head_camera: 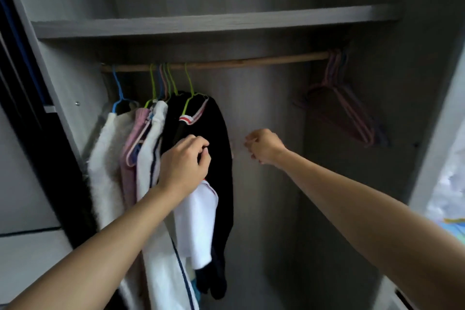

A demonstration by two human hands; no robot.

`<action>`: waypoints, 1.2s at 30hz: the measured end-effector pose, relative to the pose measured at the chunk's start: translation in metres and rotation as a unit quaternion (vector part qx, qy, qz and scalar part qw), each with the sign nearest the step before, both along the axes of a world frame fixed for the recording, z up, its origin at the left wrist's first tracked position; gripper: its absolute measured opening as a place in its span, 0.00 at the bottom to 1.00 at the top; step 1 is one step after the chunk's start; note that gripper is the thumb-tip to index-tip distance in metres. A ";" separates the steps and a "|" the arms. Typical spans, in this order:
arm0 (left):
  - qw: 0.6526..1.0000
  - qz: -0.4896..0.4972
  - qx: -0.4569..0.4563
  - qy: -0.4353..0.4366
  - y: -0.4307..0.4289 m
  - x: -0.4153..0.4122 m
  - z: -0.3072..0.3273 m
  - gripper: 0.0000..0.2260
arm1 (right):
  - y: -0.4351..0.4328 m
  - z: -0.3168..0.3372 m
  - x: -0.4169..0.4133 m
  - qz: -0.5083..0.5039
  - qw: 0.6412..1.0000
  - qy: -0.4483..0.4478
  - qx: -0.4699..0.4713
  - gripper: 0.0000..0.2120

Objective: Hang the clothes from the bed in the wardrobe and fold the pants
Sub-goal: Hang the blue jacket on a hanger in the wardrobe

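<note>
Just behind left hand [185,163], black garment [222,133].

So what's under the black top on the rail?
A white piece with red trim hangs out from under the black top, just below the left hand gripping it. Whether it is a separate garment is hidden by the black cloth and the hand.

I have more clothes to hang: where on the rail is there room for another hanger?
The middle of the rail is free, between the black garment and the empty pink hangers bunched at the right end. The left end is crowded with hung clothes.
</note>
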State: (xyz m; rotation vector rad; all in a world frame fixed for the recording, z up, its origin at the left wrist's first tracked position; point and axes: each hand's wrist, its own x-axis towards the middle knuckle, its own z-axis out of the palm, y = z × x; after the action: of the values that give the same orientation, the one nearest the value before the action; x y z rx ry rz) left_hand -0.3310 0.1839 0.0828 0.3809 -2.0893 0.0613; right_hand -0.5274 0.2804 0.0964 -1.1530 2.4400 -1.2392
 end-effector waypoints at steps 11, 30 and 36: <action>0.956 -0.197 0.037 -0.214 0.273 -0.109 -0.097 0.05 | 0.371 -0.081 -0.016 -0.187 0.952 0.149 0.190 0.12; 0.771 -0.497 -0.006 -0.399 0.722 -0.320 -0.232 0.08 | 0.877 -0.246 -0.049 -0.523 0.784 -0.130 0.307 0.11; 0.712 -0.529 -0.021 -0.461 0.835 -0.391 -0.258 0.10 | 0.986 -0.279 -0.069 -0.583 0.720 -0.229 0.300 0.10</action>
State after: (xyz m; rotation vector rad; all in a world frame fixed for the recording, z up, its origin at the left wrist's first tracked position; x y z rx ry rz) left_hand -0.7224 1.0192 -0.1756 -1.1696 -2.9476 -0.4796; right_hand -0.5959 1.2663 -0.1826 0.9330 2.6822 -0.5616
